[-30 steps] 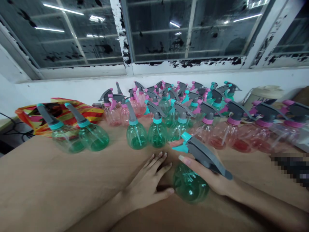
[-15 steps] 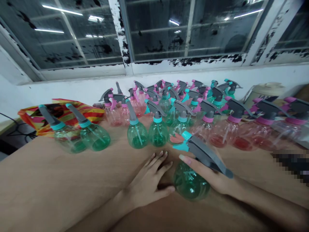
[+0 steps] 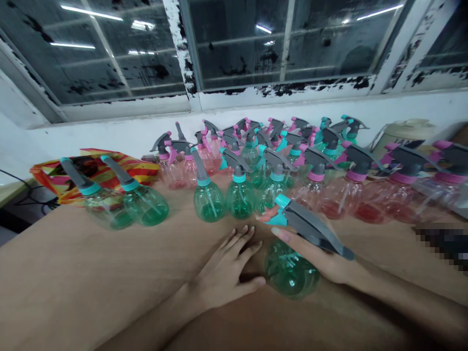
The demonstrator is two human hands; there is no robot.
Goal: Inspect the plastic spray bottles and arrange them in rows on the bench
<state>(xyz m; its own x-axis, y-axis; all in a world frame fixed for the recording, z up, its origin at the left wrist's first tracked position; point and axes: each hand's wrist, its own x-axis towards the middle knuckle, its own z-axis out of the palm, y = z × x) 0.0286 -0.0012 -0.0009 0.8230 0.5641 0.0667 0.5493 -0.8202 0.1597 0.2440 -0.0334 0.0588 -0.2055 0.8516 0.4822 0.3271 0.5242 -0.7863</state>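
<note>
My right hand (image 3: 321, 256) is closed around the neck of a green spray bottle (image 3: 290, 273), which has a grey head and a turquoise trigger and nozzle. Its thumb lies along the near side, and a fingertip shows by the turquoise trigger; the other fingers are hidden behind the bottle. My left hand (image 3: 228, 273) rests flat on the wooden table (image 3: 91, 278), fingers spread, its thumb tip close to the held bottle. Just beyond it stand two green spray bottles (image 3: 240, 197) with turquoise collars.
Two more green spray bottles (image 3: 146, 207) stand at the left before a red and yellow bag (image 3: 109, 168). Pink spray bottles (image 3: 334, 202) line the right, with several more behind. A beige jug (image 3: 404, 134) is at the back right, under the window. A pixelated dark patch lies far right.
The view has shifted slightly. My right hand's fingertip by the trigger sits a little closer in to it; the left hand stays flat on the table.
</note>
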